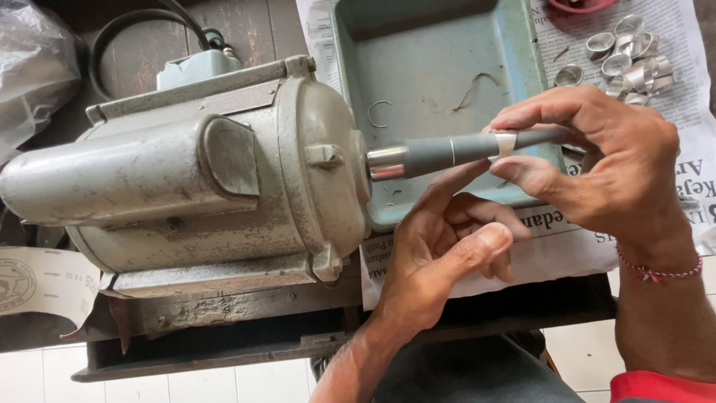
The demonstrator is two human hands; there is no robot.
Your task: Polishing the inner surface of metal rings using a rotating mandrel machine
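Observation:
A grey tapered spindle (447,151) sticks out to the right from a large grey motor (194,175). A silver ring (505,143) sits around the spindle. My right hand (604,164) pinches that ring between thumb and forefinger. My left hand (447,246) is just below the spindle, its forefinger raised and touching the spindle's underside, the other fingers curled with nothing in them.
A shallow blue-green metal tray (440,75) lies behind the spindle with a bent wire and scraps in it. Several silver rings (630,56) lie on newspaper (693,89) at the upper right. A clear plastic bag (33,67) is at the far left, a black cable behind the motor.

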